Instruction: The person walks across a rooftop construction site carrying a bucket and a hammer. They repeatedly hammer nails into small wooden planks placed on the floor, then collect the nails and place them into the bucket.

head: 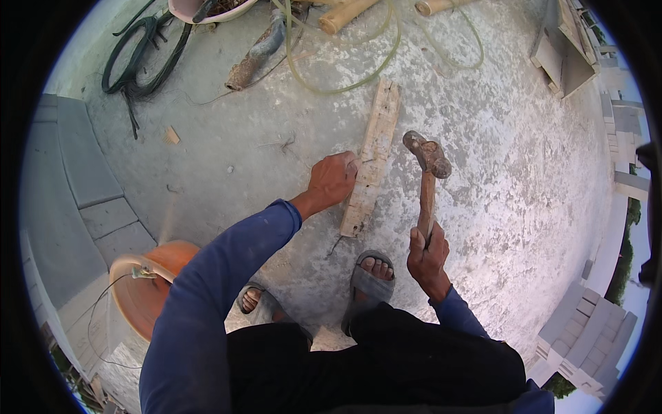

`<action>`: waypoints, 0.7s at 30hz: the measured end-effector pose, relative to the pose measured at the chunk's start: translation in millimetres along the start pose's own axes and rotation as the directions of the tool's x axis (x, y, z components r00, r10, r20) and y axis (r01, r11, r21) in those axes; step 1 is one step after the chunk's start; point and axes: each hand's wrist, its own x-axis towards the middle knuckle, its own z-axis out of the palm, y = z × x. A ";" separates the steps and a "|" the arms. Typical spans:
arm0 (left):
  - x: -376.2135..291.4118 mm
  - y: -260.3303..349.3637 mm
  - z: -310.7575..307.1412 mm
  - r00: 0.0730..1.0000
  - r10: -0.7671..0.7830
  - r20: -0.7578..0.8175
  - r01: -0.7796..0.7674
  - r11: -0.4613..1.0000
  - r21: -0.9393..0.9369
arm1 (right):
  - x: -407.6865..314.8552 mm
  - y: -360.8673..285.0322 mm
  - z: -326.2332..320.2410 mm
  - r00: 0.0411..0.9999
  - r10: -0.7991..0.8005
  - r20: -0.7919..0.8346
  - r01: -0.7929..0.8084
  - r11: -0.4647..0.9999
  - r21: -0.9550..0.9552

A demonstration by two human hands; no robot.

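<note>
My left hand (pixel 335 177) is at the left edge of a worn wooden board (pixel 373 139) that lies on the concrete floor. Its fingers are pinched together, and a thin metal piece (pixel 368 160), apparently a nail, sticks out from them across the board's face. The fingertips are partly hidden. To the right of the board, my right hand (pixel 429 256) grips the wooden handle of a ball-peen hammer (pixel 428 155). The hammer's rusty head is raised, apart from the board. By the board's near end lies a bent piece of wire or nail (pixel 335 246).
An orange tub (pixel 168 259) stands left of my sandaled feet. Black cable coils (pixel 137 67), a dirty pipe (pixel 258 54), a clear hose (pixel 395 46), bamboo poles (pixel 341 18) and a basin (pixel 222 15) lie ahead. Grey blocks (pixel 584 331) are stacked right; a wooden trough (pixel 566 52) stands far right.
</note>
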 end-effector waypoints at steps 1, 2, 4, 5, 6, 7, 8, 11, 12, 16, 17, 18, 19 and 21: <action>0.0 -0.3 -0.2 1.000 0.014 -0.006 -0.014 1.000 0.014 | -0.8 -0.8 -0.5 0.993 -0.061 -0.104 0.064 0.998 0.024; 1.5 0.2 0.1 1.000 0.002 0.008 -0.002 1.000 0.002 | 0.9 -0.2 2.0 0.985 -0.161 -0.068 0.151 0.980 -0.128; 3.8 1.8 1.2 0.998 -0.038 0.041 0.038 0.999 -0.007 | 7.3 4.2 7.0 0.974 0.076 0.215 -0.042 0.986 -0.161; 3.5 3.6 2.0 1.000 0.013 0.012 -0.013 1.000 -0.021 | 8.2 5.1 8.2 0.958 0.103 0.267 -0.060 0.985 -0.165; 4.3 5.8 1.7 1.000 0.011 0.001 -0.011 1.000 -0.009 | 10.0 6.3 7.7 0.965 0.082 0.251 -0.053 0.991 -0.119; 3.2 8.8 2.2 0.998 -0.021 0.055 0.021 1.000 0.005 | 9.8 6.6 6.6 0.967 0.110 0.229 -0.091 0.992 -0.093; 3.4 10.7 1.3 1.000 -0.003 0.029 0.003 1.000 0.016 | 10.3 6.7 5.8 0.938 0.213 0.272 -0.194 0.976 -0.093; 1.2 17.4 -0.9 0.999 0.041 0.022 -0.043 0.996 0.081 | 5.2 3.3 1.7 0.977 0.169 0.128 -0.169 0.986 -0.013; 1.1 20.1 -2.2 0.995 0.098 0.006 -0.098 0.987 0.127 | 4.6 2.7 0.5 0.962 0.202 0.182 -0.200 0.979 -0.032; 6.4 31.3 -7.3 0.990 0.132 0.040 -0.138 0.965 0.225 | 8.2 0.5 1.4 0.915 0.294 0.277 -0.278 0.956 -0.094; 7.5 33.5 -7.8 0.994 0.088 0.065 -0.100 0.975 0.197 | 9.2 0.7 1.3 0.902 0.311 0.298 -0.291 0.950 -0.111; 8.1 35.2 -8.2 0.995 0.034 0.093 -0.050 0.984 0.173 | 9.8 0.6 1.2 0.894 0.335 0.298 -0.329 0.942 -0.069; 8.4 36.5 -8.2 0.994 -0.010 0.109 -0.006 0.989 0.148 | 9.4 0.1 0.4 0.877 0.364 0.312 -0.372 0.927 -0.036; 5.6 36.5 -8.7 0.993 -0.040 0.114 0.019 0.984 0.177 | 8.0 0.6 -3.5 0.859 0.402 0.316 -0.434 0.900 0.036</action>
